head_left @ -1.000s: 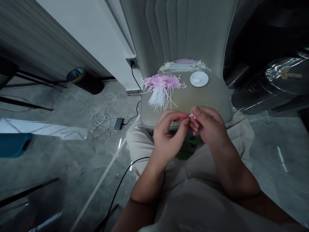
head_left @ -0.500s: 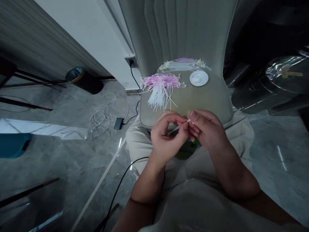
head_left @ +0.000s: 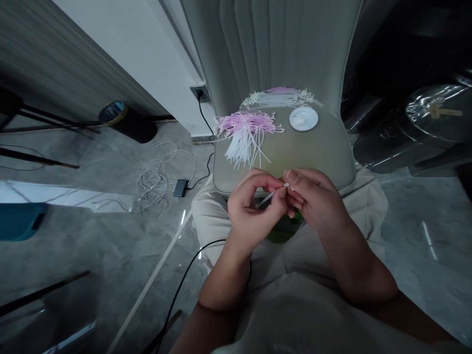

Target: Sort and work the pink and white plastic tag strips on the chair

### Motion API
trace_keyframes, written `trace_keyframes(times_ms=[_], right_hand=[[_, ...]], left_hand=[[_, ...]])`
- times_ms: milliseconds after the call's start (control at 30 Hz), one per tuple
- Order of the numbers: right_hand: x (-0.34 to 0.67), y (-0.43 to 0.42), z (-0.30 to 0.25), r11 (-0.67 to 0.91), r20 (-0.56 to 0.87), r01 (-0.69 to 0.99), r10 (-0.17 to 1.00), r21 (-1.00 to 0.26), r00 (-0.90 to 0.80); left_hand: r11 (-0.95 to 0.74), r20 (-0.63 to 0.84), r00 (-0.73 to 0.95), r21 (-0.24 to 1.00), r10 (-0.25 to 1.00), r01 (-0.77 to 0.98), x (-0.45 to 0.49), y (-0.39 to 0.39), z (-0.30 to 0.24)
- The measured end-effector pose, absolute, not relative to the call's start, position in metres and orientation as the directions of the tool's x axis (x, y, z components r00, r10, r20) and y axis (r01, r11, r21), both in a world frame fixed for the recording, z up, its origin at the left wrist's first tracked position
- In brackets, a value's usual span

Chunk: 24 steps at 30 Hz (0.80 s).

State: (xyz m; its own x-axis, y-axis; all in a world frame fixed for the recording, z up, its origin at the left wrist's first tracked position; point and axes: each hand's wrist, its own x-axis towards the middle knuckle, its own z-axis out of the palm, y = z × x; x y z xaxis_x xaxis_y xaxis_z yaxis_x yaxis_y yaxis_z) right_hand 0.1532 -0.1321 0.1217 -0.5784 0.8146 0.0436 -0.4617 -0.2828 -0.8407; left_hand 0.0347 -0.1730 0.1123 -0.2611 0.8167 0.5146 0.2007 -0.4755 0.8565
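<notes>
Over my lap, my left hand [head_left: 256, 206] pinches a thin white stick [head_left: 266, 199] between thumb and forefinger. The stick slants down and left out of the pinch. Touching it, my right hand [head_left: 313, 194] is closed at the stick's upper end, thumb pressed over a small white tip [head_left: 286, 185]. The right fingertips hide most of that tip. On the chair seat ahead lie a pile of pink sticks [head_left: 247, 123] and a fan of white sticks [head_left: 239, 147]. Farther back is a bundle of pale sticks [head_left: 282, 98] with knobbly ends. A white round lid [head_left: 304, 119] holds a small white lump.
A grey chair [head_left: 309, 162] faces me. Something dark green [head_left: 282, 235] shows between my thighs. On the floor at left are coiled white cables [head_left: 153, 182], a black adapter box [head_left: 180, 188] and a black bin [head_left: 129, 123]. Clear plastic-wrapped cylinders [head_left: 391, 142] stand at right.
My hands stay together at the stick's tip, with only a very slight shift to the left. The things on the chair seat lie as before.
</notes>
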Motion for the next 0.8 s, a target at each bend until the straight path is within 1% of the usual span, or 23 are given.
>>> trace_keyframes(times_ms=[267, 467, 800], right_hand=[[0.1511, -0.1298, 0.1195, -0.307, 0.037, -0.464, 0.801, -0.831, -0.597], [0.1504, -0.1301, 0.1195, -0.291, 0.049, -0.477, 0.813, -0.829, -0.581], [0.1541, -0.1292, 0.1213, -0.285, 0.016, -0.399, 0.797, -0.871, -0.604]], left_hand=[[-0.417, 0.464, -0.284, 0.884, 0.839, 0.213, 0.0340, -0.1744, 0.1073], [-0.390, 0.439, -0.294, 0.896, 0.849, 0.212, 0.0346, -0.1752, 0.1060], [-0.335, 0.369, -0.277, 0.928, 0.887, 0.162, 0.0326, -0.1741, 0.1025]])
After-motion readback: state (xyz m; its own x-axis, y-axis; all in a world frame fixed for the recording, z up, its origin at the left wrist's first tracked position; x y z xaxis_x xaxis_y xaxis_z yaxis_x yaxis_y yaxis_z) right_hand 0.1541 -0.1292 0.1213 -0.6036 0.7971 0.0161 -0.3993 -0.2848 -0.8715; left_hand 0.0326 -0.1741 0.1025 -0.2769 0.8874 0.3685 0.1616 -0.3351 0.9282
